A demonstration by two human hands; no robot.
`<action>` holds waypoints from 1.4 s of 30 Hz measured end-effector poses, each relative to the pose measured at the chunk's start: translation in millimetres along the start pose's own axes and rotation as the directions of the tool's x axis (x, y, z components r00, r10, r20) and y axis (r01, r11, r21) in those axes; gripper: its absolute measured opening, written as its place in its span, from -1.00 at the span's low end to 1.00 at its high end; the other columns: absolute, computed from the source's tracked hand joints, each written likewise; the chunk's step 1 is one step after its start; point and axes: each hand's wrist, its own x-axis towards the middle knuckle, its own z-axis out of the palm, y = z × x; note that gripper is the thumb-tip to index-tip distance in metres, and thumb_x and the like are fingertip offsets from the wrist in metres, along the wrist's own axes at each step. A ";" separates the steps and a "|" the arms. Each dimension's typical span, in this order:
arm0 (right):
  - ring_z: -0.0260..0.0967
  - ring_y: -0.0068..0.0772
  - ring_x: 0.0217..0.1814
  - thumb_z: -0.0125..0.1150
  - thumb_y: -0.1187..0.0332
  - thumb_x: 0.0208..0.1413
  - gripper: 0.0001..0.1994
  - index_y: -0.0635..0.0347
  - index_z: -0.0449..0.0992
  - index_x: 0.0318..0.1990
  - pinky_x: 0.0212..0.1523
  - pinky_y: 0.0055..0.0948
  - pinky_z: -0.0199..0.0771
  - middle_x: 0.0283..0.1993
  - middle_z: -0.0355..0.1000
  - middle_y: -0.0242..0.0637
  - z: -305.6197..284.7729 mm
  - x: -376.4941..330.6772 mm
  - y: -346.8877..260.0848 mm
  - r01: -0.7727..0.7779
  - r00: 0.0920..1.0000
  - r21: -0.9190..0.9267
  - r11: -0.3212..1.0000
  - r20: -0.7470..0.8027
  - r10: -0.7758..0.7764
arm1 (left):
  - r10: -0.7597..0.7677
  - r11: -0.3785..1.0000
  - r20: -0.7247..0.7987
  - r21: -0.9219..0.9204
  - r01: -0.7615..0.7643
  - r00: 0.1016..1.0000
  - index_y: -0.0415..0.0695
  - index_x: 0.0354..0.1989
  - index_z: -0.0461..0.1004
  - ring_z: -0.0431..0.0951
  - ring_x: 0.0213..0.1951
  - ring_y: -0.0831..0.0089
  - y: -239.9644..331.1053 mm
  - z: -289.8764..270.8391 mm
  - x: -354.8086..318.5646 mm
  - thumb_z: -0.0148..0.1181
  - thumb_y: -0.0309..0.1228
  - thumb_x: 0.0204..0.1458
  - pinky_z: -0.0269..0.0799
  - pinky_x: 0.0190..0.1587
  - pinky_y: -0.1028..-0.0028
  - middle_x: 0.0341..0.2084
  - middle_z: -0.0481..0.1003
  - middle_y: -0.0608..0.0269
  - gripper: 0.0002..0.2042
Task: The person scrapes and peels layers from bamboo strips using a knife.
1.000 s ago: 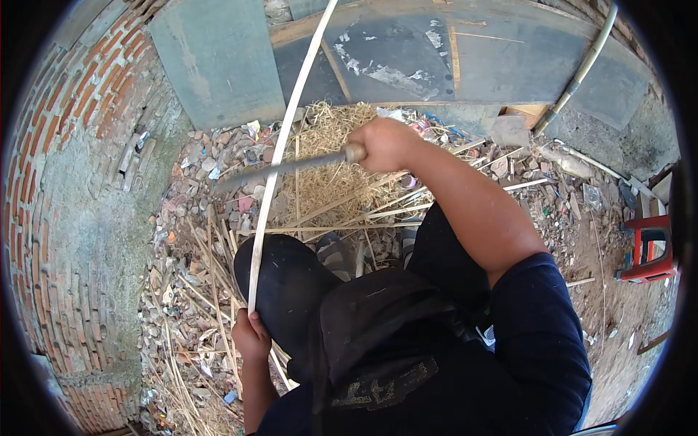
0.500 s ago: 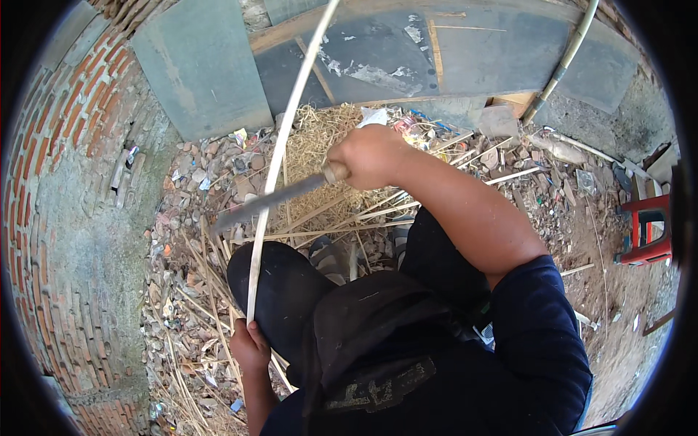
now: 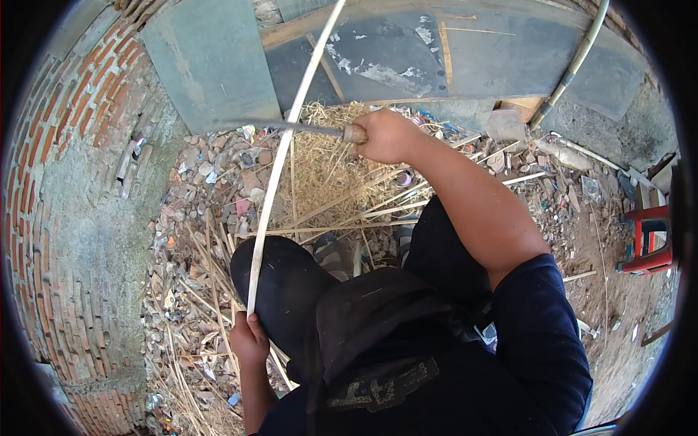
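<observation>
A long pale bamboo strip [image 3: 280, 161] slants up and away from my left knee, past the top of the view. My left hand [image 3: 249, 339] is closed round its near end. In my right hand [image 3: 387, 136] is the wooden handle of a long-bladed knife [image 3: 311, 129]. Its dark blade points left and crosses the strip well out from my left hand; whether it touches or only passes over the strip I cannot tell. The blade's far part looks thin and edge-on.
Pale shavings [image 3: 320, 178] lie heaped ahead of my feet, with more bamboo strips [image 3: 207, 291] at my left. Rubble and litter cover the ground. A brick wall [image 3: 80, 240] stands at left, grey panels [image 3: 385, 58] ahead, and a red stool [image 3: 647, 240] at right.
My right hand has moved the knife farther out along the strip, and the blade has turned from a broad slant to nearly level. My left hand keeps its hold on the near end.
</observation>
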 end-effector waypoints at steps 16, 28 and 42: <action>0.53 0.10 -0.08 0.23 0.27 -0.05 -0.72 0.17 0.60 -0.18 0.01 -0.06 0.52 -0.17 0.58 0.02 0.7 9.9 20.8 -0.083 0.997 0.009 0.997 -0.009 0.083 | 0.042 0.996 -0.065 -0.075 -0.047 0.997 -0.20 -0.44 0.31 0.43 -0.61 -0.18 -15.1 11.6 2.7 -0.11 -0.11 0.35 0.24 -0.56 0.07 -0.71 0.37 -0.10 -0.58; 0.56 -0.02 -0.15 0.25 0.29 -0.09 -0.82 0.04 0.61 -0.29 -0.10 -0.03 0.55 -0.30 0.59 -0.16 5.8 -14.9 -22.3 0.209 0.972 -0.113 0.971 0.131 -0.194 | 0.042 0.995 -0.042 -0.093 -0.046 0.998 -0.23 -0.43 0.28 0.41 -0.60 -0.18 -12.7 12.6 4.9 -0.19 -0.08 0.38 0.21 -0.54 0.08 -0.71 0.34 -0.12 -0.55; 0.56 0.01 -0.20 0.25 0.32 -0.11 -0.85 0.08 0.60 -0.34 -0.14 -0.03 0.54 -0.35 0.58 -0.12 -0.7 -1.4 0.4 0.106 0.994 -0.057 0.993 0.027 -0.104 | 0.041 0.987 -0.070 -0.155 -0.052 0.997 -0.26 -0.45 0.26 0.34 -0.61 -0.10 -10.2 15.4 4.4 -0.25 -0.10 0.41 0.17 -0.52 0.14 -0.69 0.29 -0.12 -0.52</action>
